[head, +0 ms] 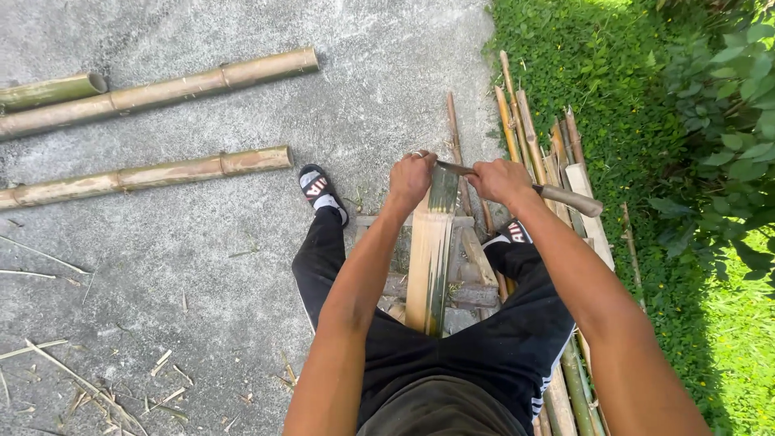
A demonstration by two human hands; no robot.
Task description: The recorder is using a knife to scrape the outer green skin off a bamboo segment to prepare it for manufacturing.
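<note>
Head view, left hand: the left hand (pixel 410 179) is clenched over the far end of the blade (pixel 454 168), on its blunt back edge as far as I can tell, so both hands can press on the tool from either side of the slat.
Head view, right hand: the right hand (pixel 500 179) grips the knife where blade meets the wooden handle (pixel 570 199); the rest of the handle sticks out to that hand's right, past the wrist.
Head view, knife: it lies crosswise between the two hands, set on the top end of the bamboo slat (pixel 429 258), which suits a push down along the grain.
Head view, bamboo slat: it runs from just under the hands back toward the body, between the knees, resting on a low wooden frame (pixel 472 295) that seems to keep it steady and off the ground.
Head view, look of the slat: a flat split strip, pale yellow on the inner face, with a dark green streak down its right part and a darker green patch right under the blade.
Head view, beyond the left hand: whole bamboo poles (pixel 161 85) lie well apart on the concrete ground (pixel 202 282), with shavings scattered nearer the body.
Head view, beyond the right hand: a stack of thinner bamboo sticks (pixel 529 129) lies along the edge of the grass (pixel 613 97).
Head view, feet: a sandal (pixel 321 190) is planted left of the frame.
</note>
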